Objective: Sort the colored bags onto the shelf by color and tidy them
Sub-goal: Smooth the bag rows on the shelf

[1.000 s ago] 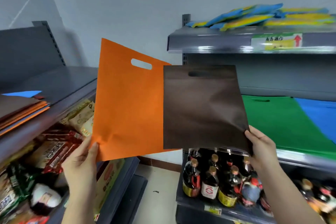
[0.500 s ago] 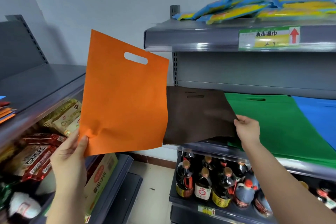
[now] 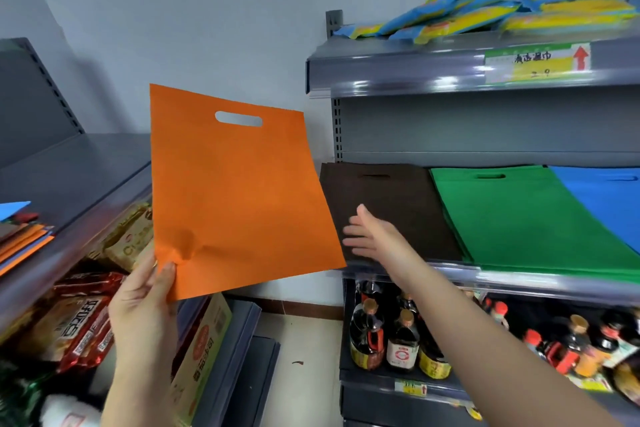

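Head view: nearest, the left hand (image 3: 143, 308) is pinching the orange bag (image 3: 235, 191) by its lower corner, thumb on the front, holding it upright. Farther on, the right arm is reaching forward, the right hand (image 3: 372, 236) spreading straight fingers over the brown bag (image 3: 388, 198) lying flat on the shelf (image 3: 519, 279), seemingly touching it. Beside it are lying the green bag (image 3: 519, 215) and blue bag (image 3: 602, 194).
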A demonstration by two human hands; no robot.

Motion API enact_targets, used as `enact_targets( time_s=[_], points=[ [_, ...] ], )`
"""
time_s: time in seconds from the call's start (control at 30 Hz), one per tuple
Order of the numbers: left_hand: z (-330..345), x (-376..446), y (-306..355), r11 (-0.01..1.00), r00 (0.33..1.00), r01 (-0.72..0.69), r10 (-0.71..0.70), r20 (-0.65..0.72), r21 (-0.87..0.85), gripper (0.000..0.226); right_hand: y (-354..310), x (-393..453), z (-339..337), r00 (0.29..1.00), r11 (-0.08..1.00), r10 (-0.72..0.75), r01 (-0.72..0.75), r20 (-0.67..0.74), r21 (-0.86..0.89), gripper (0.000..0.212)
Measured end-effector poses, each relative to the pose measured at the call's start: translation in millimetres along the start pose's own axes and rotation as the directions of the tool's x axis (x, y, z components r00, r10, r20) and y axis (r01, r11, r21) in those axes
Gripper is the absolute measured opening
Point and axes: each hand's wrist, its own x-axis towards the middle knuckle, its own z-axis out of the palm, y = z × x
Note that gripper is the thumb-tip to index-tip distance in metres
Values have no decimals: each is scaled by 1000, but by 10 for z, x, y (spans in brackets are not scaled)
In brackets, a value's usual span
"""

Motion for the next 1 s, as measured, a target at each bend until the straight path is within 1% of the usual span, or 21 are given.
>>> enact_targets(
  time_s=[0.03, 0.07, 0.13, 0.2, 0.23, 0.27, 0.33, 0.4, 0.53, 0.67, 0.77, 0.87, 1.0],
  points=[
    [-22, 20, -1, 1000, 1000, 22, -22, 1, 1, 34, -7, -19, 99, 997, 993, 51, -57, 53, 106, 42],
    [-36, 34, -13, 999, 999, 42, -42, 2, 1, 32, 8, -36, 167, 995, 987, 65, -74, 69, 145, 40],
    [-19, 41, -43, 998, 998, 64, -64, 25, 21, 31, 41, -102, 247, 998, 990, 51, -55, 30, 132, 29],
    [25, 32, -97, 995, 995, 91, -93, 47, 43, 36, 88, -164, 257, 998, 999, 14, -10, -69, 53, 11],
    [51, 26, -129, 992, 991, 117, -119, 54, 47, 42, 111, -188, 236, 992, 1000, -13, 15, -127, 13, 8],
    [82, 26, -173, 989, 988, 136, -140, 58, 59, 43, 140, -205, 200, 980, 999, -42, 38, -194, -24, 9],
    [165, 4, -278, 985, 985, 131, -142, 102, 111, 31, 194, -271, 103, 944, 993, -96, 67, -315, -100, 12],
    [310, -41, -356, 981, 977, 101, -130, 172, 168, 32, 255, -348, -47, 906, 986, -129, 73, -403, -151, 16],
    [727, -231, -438, 971, 960, 45, -107, 260, 234, 36, 333, -561, -443, 829, 982, -160, 77, -535, -174, 25],
    [1236, -539, -510, 966, 934, -4, -89, 347, 259, 39, 426, -774, -939, 743, 979, -175, 61, -646, -196, 15],
    [1634, -825, -552, 967, 904, -26, -86, 418, 255, 41, 493, -952, -1372, 676, 978, -182, 53, -714, -200, 13],
    [2045, -1176, -604, 965, 874, 1, -127, 469, 260, 42, 574, -1157, -1867, 624, 968, -205, 16, -754, -250, 10],
    [2588, -1700, -694, 962, 847, 64, -194, 495, 267, 35, 697, -1445, -2563, 579, 956, -230, -16, -782, -293, 10]
  ],
)
